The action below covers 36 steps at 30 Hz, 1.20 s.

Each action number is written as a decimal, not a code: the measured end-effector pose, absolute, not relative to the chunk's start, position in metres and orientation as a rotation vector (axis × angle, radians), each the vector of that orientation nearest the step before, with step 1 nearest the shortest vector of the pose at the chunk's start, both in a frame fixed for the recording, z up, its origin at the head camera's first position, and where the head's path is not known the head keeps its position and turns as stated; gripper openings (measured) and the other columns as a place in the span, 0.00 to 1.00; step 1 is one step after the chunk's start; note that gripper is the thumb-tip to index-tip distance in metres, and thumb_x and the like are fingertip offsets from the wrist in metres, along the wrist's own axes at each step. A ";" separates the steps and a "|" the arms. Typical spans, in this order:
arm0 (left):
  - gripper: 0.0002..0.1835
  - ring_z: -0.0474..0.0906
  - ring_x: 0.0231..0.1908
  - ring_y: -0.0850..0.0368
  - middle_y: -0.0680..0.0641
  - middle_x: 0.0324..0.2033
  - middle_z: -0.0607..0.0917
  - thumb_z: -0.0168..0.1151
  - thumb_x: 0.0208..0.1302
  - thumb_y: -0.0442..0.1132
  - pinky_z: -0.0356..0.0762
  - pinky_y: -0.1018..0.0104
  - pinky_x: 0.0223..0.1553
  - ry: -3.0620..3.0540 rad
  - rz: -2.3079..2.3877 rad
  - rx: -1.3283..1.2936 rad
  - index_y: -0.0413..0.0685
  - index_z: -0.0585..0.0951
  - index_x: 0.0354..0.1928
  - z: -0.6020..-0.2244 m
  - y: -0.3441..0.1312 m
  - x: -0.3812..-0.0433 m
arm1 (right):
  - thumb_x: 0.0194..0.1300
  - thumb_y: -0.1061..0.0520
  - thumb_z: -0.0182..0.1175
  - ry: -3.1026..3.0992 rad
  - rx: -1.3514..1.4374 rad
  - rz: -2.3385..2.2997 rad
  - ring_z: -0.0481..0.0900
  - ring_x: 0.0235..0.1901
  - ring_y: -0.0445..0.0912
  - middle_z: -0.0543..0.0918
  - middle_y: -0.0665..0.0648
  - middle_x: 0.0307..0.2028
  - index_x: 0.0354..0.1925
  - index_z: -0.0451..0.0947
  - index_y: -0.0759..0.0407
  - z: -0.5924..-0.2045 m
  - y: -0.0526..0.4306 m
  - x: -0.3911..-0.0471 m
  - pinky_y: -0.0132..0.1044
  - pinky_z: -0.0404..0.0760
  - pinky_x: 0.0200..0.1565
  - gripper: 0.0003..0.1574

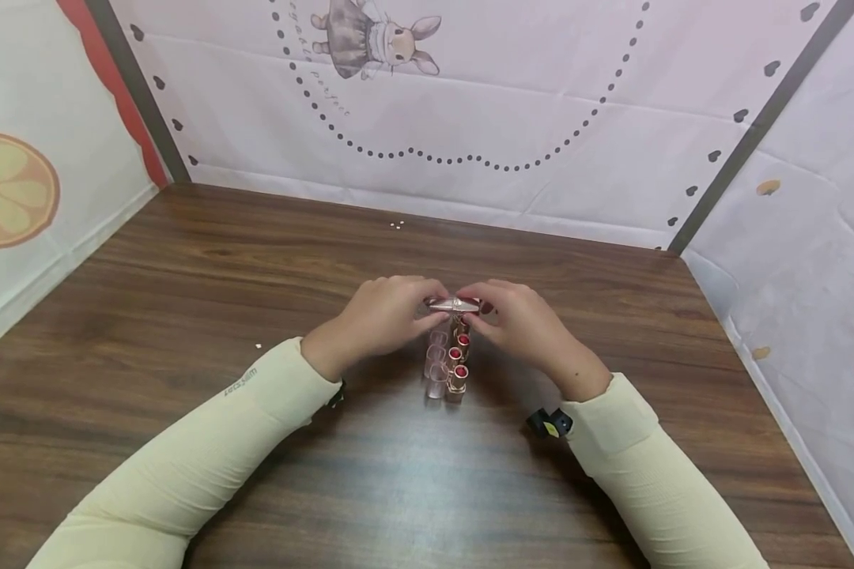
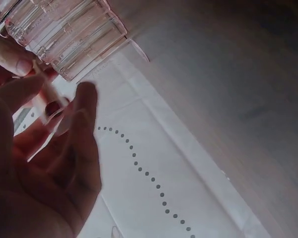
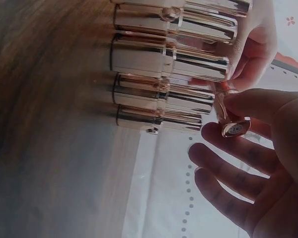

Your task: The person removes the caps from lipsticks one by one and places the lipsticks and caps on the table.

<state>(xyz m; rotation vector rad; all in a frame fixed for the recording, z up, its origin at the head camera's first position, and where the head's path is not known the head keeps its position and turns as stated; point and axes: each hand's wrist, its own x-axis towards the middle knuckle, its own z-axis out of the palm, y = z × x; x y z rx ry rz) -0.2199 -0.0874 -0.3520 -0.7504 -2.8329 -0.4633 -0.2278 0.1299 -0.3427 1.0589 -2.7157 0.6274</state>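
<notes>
A lipstick (image 1: 455, 305) is held level between my two hands, above the far end of a row of lipsticks. My left hand (image 1: 384, 320) pinches its left end between thumb and fingers. With thumb and index finger, my right hand (image 3: 268, 153) pinches the gold end, whose round label shows in the right wrist view. Below stand several uncapped gold lipstick tubes (image 3: 139, 54) in a row, red tips (image 1: 461, 371) visible in the head view. Along their left side runs a row of clear pinkish caps (image 2: 84, 54). The join of the held lipstick is partly hidden by fingers.
The brown wood-grain table (image 1: 313, 490) surrounds the rows. Small white bits (image 1: 397, 225) lie near its back edge, and another white speck (image 1: 258, 345) lies at the left. Printed cloth walls (image 1: 470, 103) enclose the back and sides.
</notes>
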 end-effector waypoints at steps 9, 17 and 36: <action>0.14 0.78 0.33 0.58 0.56 0.36 0.86 0.62 0.69 0.52 0.78 0.55 0.32 -2.886 -0.415 -0.791 0.57 0.83 0.52 -0.359 -0.086 -0.218 | 0.67 0.56 0.66 -2.758 1.024 0.615 0.82 0.38 0.44 0.84 0.51 0.42 0.54 0.83 0.53 -0.349 0.129 -0.225 0.38 0.82 0.39 0.17; 0.13 0.79 0.32 0.57 0.55 0.37 0.86 0.63 0.69 0.52 0.78 0.54 0.32 -2.862 -0.399 -0.778 0.58 0.84 0.51 -0.358 -0.087 -0.219 | 0.67 0.56 0.66 -2.724 1.041 0.612 0.83 0.38 0.44 0.85 0.51 0.42 0.53 0.83 0.53 -0.348 0.129 -0.226 0.38 0.82 0.39 0.17; 0.15 0.77 0.26 0.59 0.54 0.37 0.88 0.63 0.69 0.51 0.75 0.58 0.28 -2.786 -0.453 -0.768 0.56 0.84 0.52 -0.352 -0.088 -0.219 | 0.66 0.55 0.67 -2.640 1.038 0.619 0.85 0.39 0.47 0.86 0.53 0.44 0.53 0.83 0.54 -0.345 0.130 -0.227 0.40 0.83 0.41 0.18</action>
